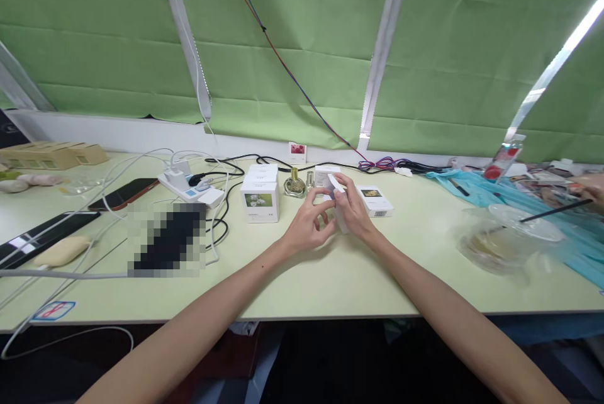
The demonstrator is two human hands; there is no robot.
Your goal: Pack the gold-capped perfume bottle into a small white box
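Observation:
Over the middle of the table, a small white box (341,221) is tilted upright between my hands, its upper flap raised. My right hand (355,207) grips it from the right side. The curled fingers and thumb of my left hand (307,226) meet its left side; the exact contact is partly hidden. Just behind are a round glass perfume bottle (295,186) with a gold cap and a small clear glass vial (310,179). A row of white boxes (261,207) with a flower picture stands to the left. Another white box (374,201) lies flat to the right.
A power strip (182,182) with tangled cables and phones (125,194) occupies the left. On the right are a lidded plastic drink cup (491,243) with a black straw, blue cloth (542,202) and a clear bottle (503,162). Another person's hand (592,190) shows at the right edge.

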